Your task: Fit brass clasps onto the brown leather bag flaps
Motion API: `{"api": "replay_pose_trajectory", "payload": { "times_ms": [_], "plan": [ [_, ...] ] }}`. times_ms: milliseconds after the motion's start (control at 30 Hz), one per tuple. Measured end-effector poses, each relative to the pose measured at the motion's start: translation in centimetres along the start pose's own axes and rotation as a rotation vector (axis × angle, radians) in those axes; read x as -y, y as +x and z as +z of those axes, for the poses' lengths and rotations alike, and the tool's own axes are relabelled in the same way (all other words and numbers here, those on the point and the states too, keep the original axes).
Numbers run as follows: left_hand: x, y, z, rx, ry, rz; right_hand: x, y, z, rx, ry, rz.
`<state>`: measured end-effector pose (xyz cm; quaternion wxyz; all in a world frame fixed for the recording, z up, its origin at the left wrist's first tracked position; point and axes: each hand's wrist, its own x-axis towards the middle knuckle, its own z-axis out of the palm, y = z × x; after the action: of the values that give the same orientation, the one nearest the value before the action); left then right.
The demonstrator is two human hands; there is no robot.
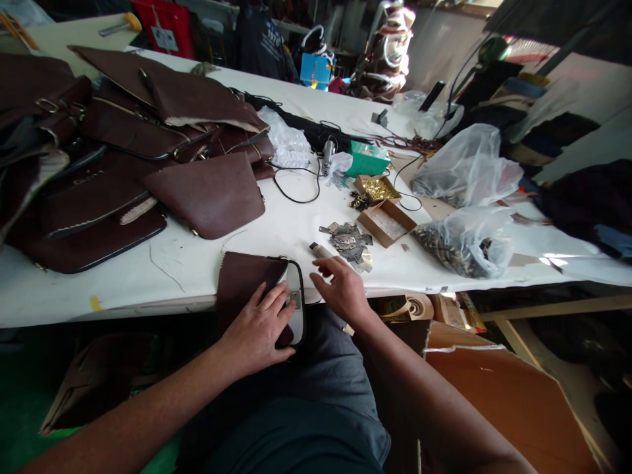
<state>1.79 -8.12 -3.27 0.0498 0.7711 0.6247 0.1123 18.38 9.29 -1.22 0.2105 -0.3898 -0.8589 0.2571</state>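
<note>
A brown leather bag piece (pixel 241 280) with a dark piped edge lies across the table's front edge, its lower part over my lap. My left hand (pixel 264 322) rests flat on it, fingers spread. Just beyond those fingertips, a small metal plate (pixel 295 297) sits on the pale lining. My right hand (pixel 340 283) is to the right of the piece, thumb and forefinger apart with nothing visible between them. Close behind its fingers is a grey tube (pixel 323 251) with a dark tip, partly hidden by the hand. A pile of flat metal plates (pixel 349 242) lies just beyond.
Brown leather bags (pixel 113 131) are heaped at the left of the white table (pixel 187 263). Small boxes hold gold-coloured fittings (pixel 379 189) and pale pieces (pixel 388 222). A plastic bag of metal parts (pixel 461 247) lies at the right. A cardboard box (pixel 503 395) stands below.
</note>
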Motion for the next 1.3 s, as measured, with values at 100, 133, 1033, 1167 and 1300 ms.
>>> {"api": "replay_pose_trajectory", "payload": {
  "times_ms": [100, 133, 1033, 1167, 1300],
  "plan": [
    [0.0, 0.1, -0.1, 0.018, 0.002, -0.009, -1.5, 2.5, -0.5, -0.073, -0.241, -0.001],
    [-0.1, 0.2, -0.2, 0.021, 0.001, -0.013, -2.1, 3.3, -0.5, -0.045, -0.304, 0.009],
    [0.0, 0.2, 0.1, 0.014, -0.02, -0.031, 6.7, 2.7, 3.3, -0.024, 0.941, 0.206],
    [0.1, 0.1, 0.2, 0.02, -0.042, -0.032, 6.2, 1.1, 3.7, -0.055, 0.862, 0.167],
    [0.2, 0.0, 0.4, 0.009, -0.05, -0.026, 5.7, 0.0, 3.8, -0.085, 0.836, 0.105]
  ]
}}
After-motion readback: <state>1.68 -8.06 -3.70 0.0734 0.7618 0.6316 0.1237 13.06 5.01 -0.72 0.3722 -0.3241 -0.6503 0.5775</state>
